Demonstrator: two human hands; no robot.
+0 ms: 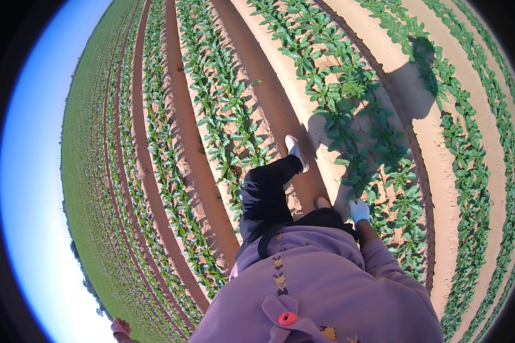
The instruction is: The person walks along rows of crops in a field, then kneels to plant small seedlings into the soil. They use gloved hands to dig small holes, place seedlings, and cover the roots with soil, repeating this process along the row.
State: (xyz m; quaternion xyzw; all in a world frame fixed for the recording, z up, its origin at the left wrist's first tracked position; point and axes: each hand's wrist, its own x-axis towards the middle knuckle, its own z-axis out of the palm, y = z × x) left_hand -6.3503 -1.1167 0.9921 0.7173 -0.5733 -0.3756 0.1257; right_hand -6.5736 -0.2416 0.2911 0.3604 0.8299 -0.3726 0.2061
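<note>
My right hand [359, 211], in a white glove, hangs beside my right thigh, above the edge of a bed of leafy green crop plants [356, 171]. Nothing can be seen held in it, but its fingers are too small to make out. Far out at the lower left rim, my left hand [121, 327] is raised away from my body. Its fingers look curled and something pinkish covers part of it; whether it grips anything is unclear. A light shoe [296, 151] on my forward foot stands in the furrow [279, 103] between two planted beds.
Long rows of plants [223, 107] run ahead on both sides, split by bare soil furrows [184, 124]. My shadow [412, 92] falls across the bed and soil at the right. Trees [88, 283] line the horizon at the left.
</note>
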